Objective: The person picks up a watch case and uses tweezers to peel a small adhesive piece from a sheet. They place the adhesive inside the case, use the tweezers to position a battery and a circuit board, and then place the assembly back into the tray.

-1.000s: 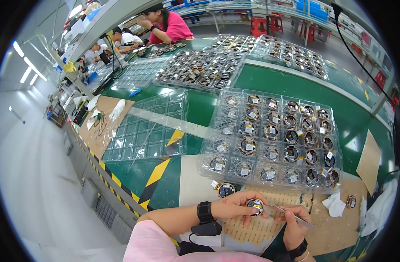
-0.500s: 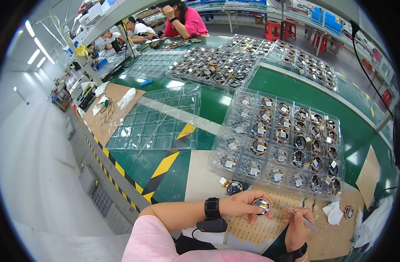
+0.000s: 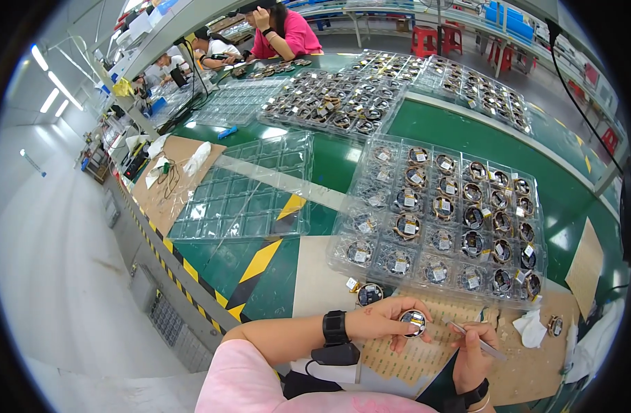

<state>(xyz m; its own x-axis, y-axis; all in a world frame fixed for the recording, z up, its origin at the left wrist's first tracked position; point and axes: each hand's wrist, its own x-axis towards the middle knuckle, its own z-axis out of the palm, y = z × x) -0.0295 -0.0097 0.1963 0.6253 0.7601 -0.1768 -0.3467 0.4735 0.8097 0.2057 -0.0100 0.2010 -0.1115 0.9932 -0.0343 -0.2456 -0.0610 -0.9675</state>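
My left hand point(image 3: 379, 321) grips a round watch-like electronic module point(image 3: 413, 322) by its rim, its dark face with a pale label turned up. In my right hand point(image 3: 475, 352) is a pair of metal tweezers point(image 3: 494, 352), their tip pointing toward the module but apart from it. Beneath both hands lies a tan sheet with rows of small green marks point(image 3: 392, 361). Just beyond my left hand, another round module point(image 3: 370, 294) rests with a small white-and-yellow tab beside it.
A clear compartment tray point(image 3: 341, 260) full of round modules sits ahead, near my hands. Empty clear trays point(image 3: 236, 206) lie to the left, with more filled trays point(image 3: 329, 103) farther back. A crumpled white tissue point(image 3: 531, 329) and a loose module point(image 3: 555, 325) are at right. A person in pink point(image 3: 298, 34) sits across.
The whole view has shifted slightly. My right hand and the tweezers sit a touch farther right; my left hand still holds the module in nearly the same place.
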